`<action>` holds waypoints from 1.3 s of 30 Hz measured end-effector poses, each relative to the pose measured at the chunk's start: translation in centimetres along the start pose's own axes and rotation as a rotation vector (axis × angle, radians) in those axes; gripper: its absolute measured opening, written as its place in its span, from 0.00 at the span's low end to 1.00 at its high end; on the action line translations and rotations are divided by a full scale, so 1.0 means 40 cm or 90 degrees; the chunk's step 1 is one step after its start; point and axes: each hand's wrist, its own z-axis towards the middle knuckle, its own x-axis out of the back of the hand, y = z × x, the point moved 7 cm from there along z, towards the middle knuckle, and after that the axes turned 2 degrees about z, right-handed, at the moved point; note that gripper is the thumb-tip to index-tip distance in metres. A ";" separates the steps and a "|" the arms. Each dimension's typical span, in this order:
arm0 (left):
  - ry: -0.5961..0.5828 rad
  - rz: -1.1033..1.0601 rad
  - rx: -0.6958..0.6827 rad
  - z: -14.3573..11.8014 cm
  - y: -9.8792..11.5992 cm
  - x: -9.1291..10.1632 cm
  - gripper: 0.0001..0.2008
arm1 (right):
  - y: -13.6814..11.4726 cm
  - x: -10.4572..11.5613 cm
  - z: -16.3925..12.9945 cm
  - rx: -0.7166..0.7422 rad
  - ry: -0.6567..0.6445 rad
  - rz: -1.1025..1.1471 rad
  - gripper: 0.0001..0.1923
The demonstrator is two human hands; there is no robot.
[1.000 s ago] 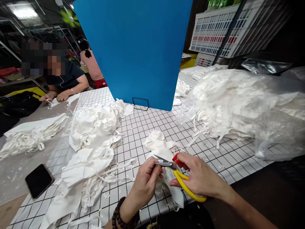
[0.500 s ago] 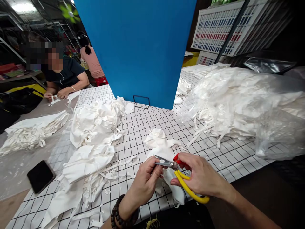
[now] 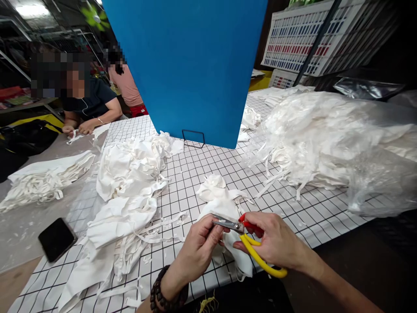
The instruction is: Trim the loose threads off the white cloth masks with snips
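Scene: a person trims white fabric pieces at a grid-patterned worktop (image 3: pixel 202 174), a blue board (image 3: pixel 192 65) standing upright behind.
Left hand: the left hand (image 3: pixel 198 250) has its grip pinched on the edge of a white fabric piece (image 3: pixel 236 256), holding it up to the blades near the worktop's front edge.
Right hand: the right hand (image 3: pixel 276 241) has its grip closed around the yellow-and-red scissors (image 3: pixel 247 237), blades narrowly parted at the fabric.
Done, by the look of it: a loose heap of white pieces (image 3: pixel 127 191) lies to the left, with cut strips strewn about it.
Left to do, by the look of it: a far larger bagged mound of white pieces (image 3: pixel 332 139) sits to the right, so much of the work seems to remain.
Also there: a black phone (image 3: pixel 57 239) at the left edge; a co-worker (image 3: pixel 87 104) sits at the far-left side handling similar fabric.
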 end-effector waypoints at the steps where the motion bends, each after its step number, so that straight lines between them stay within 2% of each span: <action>1: -0.002 -0.003 0.001 -0.001 0.001 0.000 0.10 | -0.001 0.000 -0.001 0.003 0.001 -0.001 0.14; 9: -0.016 0.016 -0.007 -0.007 0.013 0.007 0.11 | -0.013 0.009 -0.006 0.037 0.021 -0.027 0.16; 14: -0.022 -0.050 0.017 -0.009 0.003 0.001 0.12 | -0.007 -0.007 -0.006 0.044 0.041 0.012 0.18; 17: -0.018 -0.102 0.032 -0.009 -0.007 -0.001 0.12 | 0.011 -0.025 -0.005 0.020 0.018 0.112 0.19; 20: -0.003 -0.151 0.038 -0.008 -0.016 0.008 0.11 | 0.045 -0.037 -0.003 -0.019 -0.029 0.310 0.19; 23: 0.016 -0.174 0.039 -0.008 -0.025 0.026 0.11 | 0.092 -0.025 0.002 -0.049 -0.015 0.503 0.19; 27: 0.069 -0.136 -0.010 -0.014 -0.017 0.073 0.10 | 0.168 -0.028 0.016 -0.112 0.026 0.556 0.18; 29: 0.117 -0.100 -0.032 -0.025 -0.006 0.120 0.10 | 0.206 -0.040 0.027 -0.163 0.057 0.528 0.19; 31: 0.203 -0.060 -0.037 -0.051 0.012 0.198 0.07 | 0.236 -0.048 0.042 -0.209 0.086 0.472 0.21; 33: 0.356 -0.051 -0.041 -0.103 0.040 0.315 0.04 | 0.253 -0.040 0.062 -0.214 0.131 0.369 0.22; 34: 0.459 -0.065 -0.049 -0.142 0.055 0.385 0.05 | 0.257 -0.031 0.073 -0.208 0.158 0.306 0.22; 36: 0.631 -0.066 -0.083 -0.221 0.087 0.518 0.07 | 0.264 -0.021 0.100 -0.203 0.190 0.197 0.19; 38: 0.709 0.045 -0.063 -0.268 0.105 0.621 0.03 | 0.268 -0.035 0.133 -0.204 0.172 0.157 0.15; 39: 0.693 0.144 -0.008 -0.267 0.101 0.655 0.03 | 0.267 -0.051 0.151 -0.198 0.150 0.160 0.15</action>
